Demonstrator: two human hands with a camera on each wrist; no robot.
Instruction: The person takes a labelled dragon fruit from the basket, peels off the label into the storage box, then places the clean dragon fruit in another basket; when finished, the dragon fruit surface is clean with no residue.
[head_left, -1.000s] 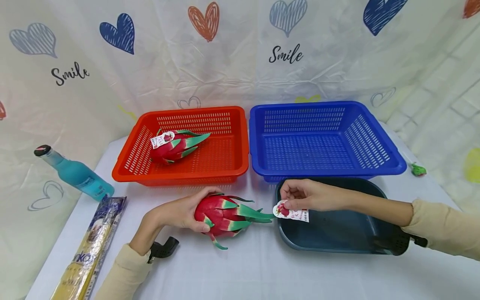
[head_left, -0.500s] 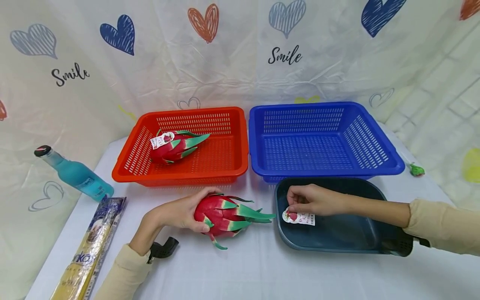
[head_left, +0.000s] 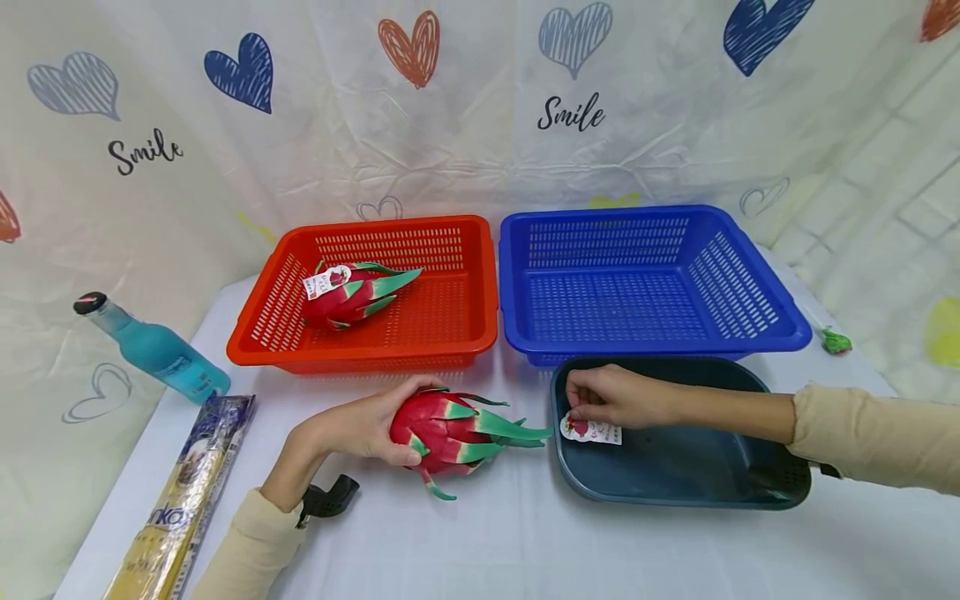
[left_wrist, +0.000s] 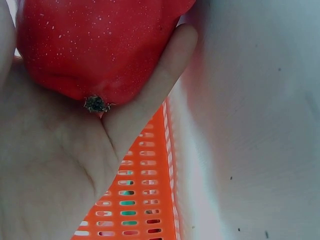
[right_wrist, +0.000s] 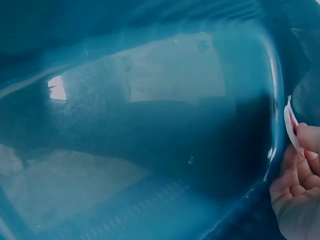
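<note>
My left hand (head_left: 375, 425) grips the stem end of a red dragon fruit (head_left: 457, 429) on the white table; its green leaf tips point right. In the left wrist view the fruit (left_wrist: 100, 45) shows its dark stem scar (left_wrist: 97, 103) against the palm. Over the left end of a dark teal basin (head_left: 675, 467), my right hand (head_left: 618, 396) pinches a white and red paper label (head_left: 596, 430) between thumb and fingers. That label (right_wrist: 291, 125) appears edge-on beside the basin wall in the right wrist view; I cannot tell whether it touches the basin.
Behind stand a red basket (head_left: 427, 354) holding another dragon fruit (head_left: 352, 300) with a label on it, and a blue basket (head_left: 652, 342). A blue bottle (head_left: 161, 354) and a yellow packet (head_left: 176, 508) lie at the left. A small green item (head_left: 836, 341) lies far right.
My right hand has moved the label from beside the leaf tips, slightly right and down over the basin, then a little back left. The left hand and its dragon fruit have stayed put.
</note>
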